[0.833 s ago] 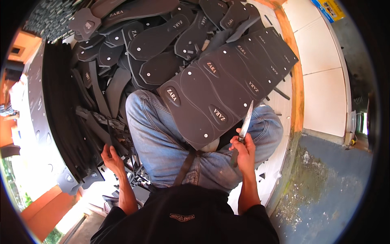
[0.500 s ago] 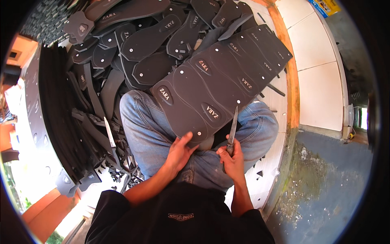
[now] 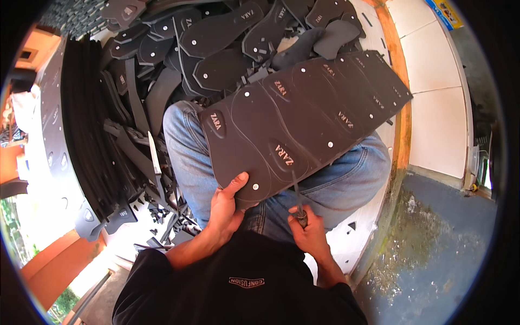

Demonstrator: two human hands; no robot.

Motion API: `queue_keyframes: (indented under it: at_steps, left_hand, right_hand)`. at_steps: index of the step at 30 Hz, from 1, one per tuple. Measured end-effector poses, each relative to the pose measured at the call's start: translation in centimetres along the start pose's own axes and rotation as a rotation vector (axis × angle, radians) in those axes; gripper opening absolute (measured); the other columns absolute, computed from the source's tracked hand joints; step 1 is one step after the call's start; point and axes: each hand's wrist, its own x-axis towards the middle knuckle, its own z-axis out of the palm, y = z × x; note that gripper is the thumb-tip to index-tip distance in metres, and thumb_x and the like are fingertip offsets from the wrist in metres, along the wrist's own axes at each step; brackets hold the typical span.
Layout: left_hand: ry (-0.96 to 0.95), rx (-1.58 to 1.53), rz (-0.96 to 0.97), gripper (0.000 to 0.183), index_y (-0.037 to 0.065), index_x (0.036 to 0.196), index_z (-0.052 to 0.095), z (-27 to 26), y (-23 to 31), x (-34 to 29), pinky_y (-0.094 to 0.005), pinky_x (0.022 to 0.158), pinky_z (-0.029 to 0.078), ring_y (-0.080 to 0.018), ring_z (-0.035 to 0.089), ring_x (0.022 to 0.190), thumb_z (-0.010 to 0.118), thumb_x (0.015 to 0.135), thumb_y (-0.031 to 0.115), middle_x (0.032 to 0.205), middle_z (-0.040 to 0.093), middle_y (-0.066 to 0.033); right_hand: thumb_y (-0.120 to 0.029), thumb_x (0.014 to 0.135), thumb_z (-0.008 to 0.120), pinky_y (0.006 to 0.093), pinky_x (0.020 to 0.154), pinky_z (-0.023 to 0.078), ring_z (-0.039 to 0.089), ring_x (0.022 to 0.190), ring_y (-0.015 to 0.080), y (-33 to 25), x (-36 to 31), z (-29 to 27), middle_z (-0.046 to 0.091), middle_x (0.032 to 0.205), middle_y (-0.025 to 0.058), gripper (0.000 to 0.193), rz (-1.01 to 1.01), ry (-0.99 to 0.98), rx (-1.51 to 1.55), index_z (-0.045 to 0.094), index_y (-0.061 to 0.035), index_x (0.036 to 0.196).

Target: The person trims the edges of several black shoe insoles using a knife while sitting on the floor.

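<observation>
A dark foam sheet [image 3: 260,130], marked with curved sole outlines, raised ovals and small white dots, lies slanted across my lap. My left hand [image 3: 226,203] grips its near left corner, thumb on top and fingers underneath. In my right hand [image 3: 309,227] is a knife [image 3: 297,201], its handle inside my fist. The thin blade points away from me and meets the sheet's near edge; whether its tip lies over or in the foam I cannot tell.
Cut foam soles [image 3: 222,38] are heaped beyond my knees. To the left stand a stack of dark sheets [image 3: 89,130] and a second knife [image 3: 154,154], blade up among offcuts. A wooden strip [image 3: 402,130] edges the white tiles at right.
My left hand has closed on the sheet's corner, and the sheet has turned slightly, its far end swinging right and nearer. The knife has moved down and left to the sheet's near edge.
</observation>
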Motion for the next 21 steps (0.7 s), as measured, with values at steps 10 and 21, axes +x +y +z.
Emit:
queue_keyframes:
  at_steps: [10, 21]
  left_hand:
    - [-0.044, 0.010, -0.063, 0.032, 0.002, 0.105, 0.055, -0.1, 0.5, -0.1, -0.0316, 0.060, 0.052, -0.0191, 0.063, 0.077, 0.068, 0.082, 0.020, 0.091, 0.062, -0.0090]
    - [-0.065, 0.053, -0.059, 0.031, 0.005, 0.104, 0.054, -0.3, 0.4, 0.4, -0.0296, 0.055, 0.050, -0.0172, 0.062, 0.071, 0.068, 0.083, 0.022, 0.086, 0.062, -0.0063]
  right_hand:
    - [-0.005, 0.081, 0.058, 0.0252, 0.046, 0.035, 0.041, 0.048, 0.0050, -0.8, -1.3, 1.0, 0.044, 0.050, 0.0008, 0.008, 0.115, 0.012, -0.070, 0.060, -0.0029, 0.088]
    - [-0.002, 0.074, 0.056, 0.0336, 0.049, 0.044, 0.059, 0.049, 0.0262, -0.2, -0.4, 2.7, 0.056, 0.055, 0.0122, 0.011, 0.157, 0.062, -0.156, 0.060, -0.0032, 0.085]
